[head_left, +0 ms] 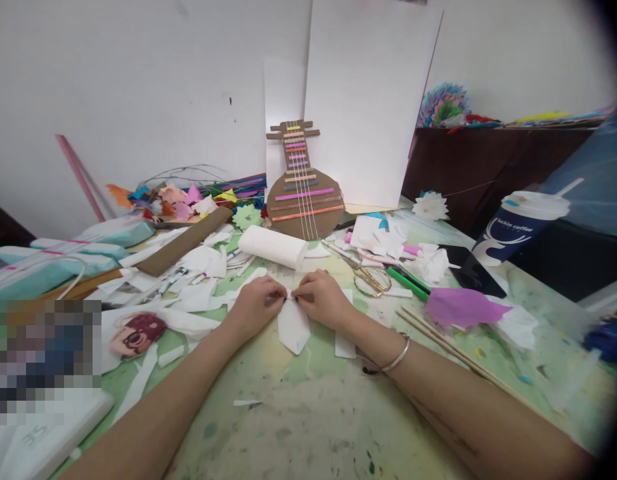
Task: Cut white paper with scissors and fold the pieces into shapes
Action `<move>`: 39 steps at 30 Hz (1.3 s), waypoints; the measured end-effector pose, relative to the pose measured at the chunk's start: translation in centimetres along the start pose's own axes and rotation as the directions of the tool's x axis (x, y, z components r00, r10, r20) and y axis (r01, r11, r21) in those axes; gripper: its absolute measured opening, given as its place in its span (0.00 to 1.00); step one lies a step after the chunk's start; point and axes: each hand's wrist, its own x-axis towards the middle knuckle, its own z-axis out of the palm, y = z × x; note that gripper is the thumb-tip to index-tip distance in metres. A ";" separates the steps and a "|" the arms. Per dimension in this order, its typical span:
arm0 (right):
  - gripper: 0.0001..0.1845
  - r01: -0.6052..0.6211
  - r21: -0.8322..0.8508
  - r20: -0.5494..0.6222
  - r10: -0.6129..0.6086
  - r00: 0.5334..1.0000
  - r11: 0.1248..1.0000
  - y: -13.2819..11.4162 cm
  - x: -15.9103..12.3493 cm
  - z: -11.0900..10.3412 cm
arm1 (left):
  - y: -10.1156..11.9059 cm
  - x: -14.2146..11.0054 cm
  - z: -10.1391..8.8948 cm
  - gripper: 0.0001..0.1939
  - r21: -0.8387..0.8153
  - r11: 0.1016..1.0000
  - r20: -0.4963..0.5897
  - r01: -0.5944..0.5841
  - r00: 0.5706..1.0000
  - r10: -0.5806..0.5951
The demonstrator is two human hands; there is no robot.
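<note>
Between my two hands is a small white paper piece [294,328] whose lower end comes to a point. My left hand [255,303] pinches its upper left edge, and my right hand [319,298] pinches the upper right. The fingertips nearly meet at the top of the paper. Under my right wrist lies a white paper strip [345,341]. Just beyond the hands rests a white paper roll [273,247]. Gold-handled scissors [372,281] lie to the right of it.
A cardboard lute [304,200] with strings leans against a white board [363,100]. Paper scraps [195,293] cover the left side. On the right are wooden sticks [453,350], a green pen [408,283], purple paper [463,308], a phone [475,272] and a coffee cup [521,223].
</note>
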 end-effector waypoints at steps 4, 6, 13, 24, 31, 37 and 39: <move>0.11 0.008 -0.003 0.009 -0.008 1.000 1.000 0.0 0.0 0.0 | -0.2 0.1 -0.3 0.08 -0.017 1.000 0.059 -0.010 0.998 0.011; 0.11 0.021 -0.005 0.012 -0.021 1.000 1.000 0.0 0.1 0.0 | -0.3 0.1 -0.3 0.08 -0.017 1.000 0.065 -0.018 0.998 0.019; 0.11 0.065 -0.041 -0.002 -0.065 0.998 0.997 -0.1 0.1 0.0 | -0.5 0.1 -0.2 0.08 0.013 0.999 0.039 -0.053 0.998 0.052; 0.11 0.015 -0.019 -0.023 -0.016 1.000 1.000 -0.1 -0.1 0.1 | -0.7 -0.3 -0.3 0.12 0.187 0.933 0.089 -0.307 0.951 0.295; 0.09 -0.095 -0.066 0.002 0.095 0.995 0.993 -0.5 0.6 -0.2 | 0.5 -0.6 -1.3 0.11 0.276 0.881 0.221 -0.384 0.918 0.330; 0.06 -0.202 -0.108 -0.013 0.202 0.979 0.973 -0.6 1.2 0.1 | 0.6 -1.0 -1.4 0.12 0.272 0.895 0.206 -0.353 0.930 0.304; 0.05 -0.209 -0.113 -0.018 0.208 0.978 0.971 -0.6 1.3 0.3 | 0.3 -1.0 -1.2 0.12 0.246 0.909 0.180 -0.336 0.937 0.298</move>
